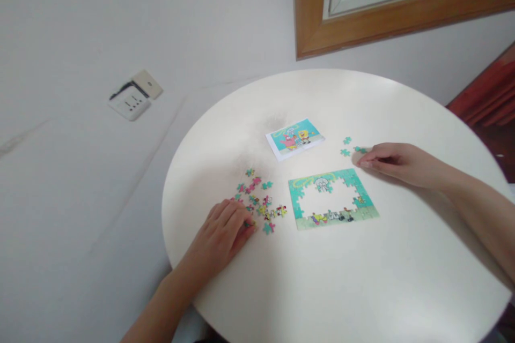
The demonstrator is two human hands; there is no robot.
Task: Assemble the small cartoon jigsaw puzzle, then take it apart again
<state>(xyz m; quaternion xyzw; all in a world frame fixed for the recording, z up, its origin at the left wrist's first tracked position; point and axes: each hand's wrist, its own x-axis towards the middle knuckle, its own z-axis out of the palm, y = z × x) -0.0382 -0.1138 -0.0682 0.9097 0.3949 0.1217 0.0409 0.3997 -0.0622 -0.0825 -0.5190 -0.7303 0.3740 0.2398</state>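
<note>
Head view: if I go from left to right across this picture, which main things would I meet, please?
Wall socket, left hand, pile of loose puzzle pieces, partly assembled puzzle, right hand, red cloth.

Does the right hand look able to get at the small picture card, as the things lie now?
Probably yes: the right hand is on the same side of the table, and only a few flat, loose teal pieces lie between it and the picture card.
</note>
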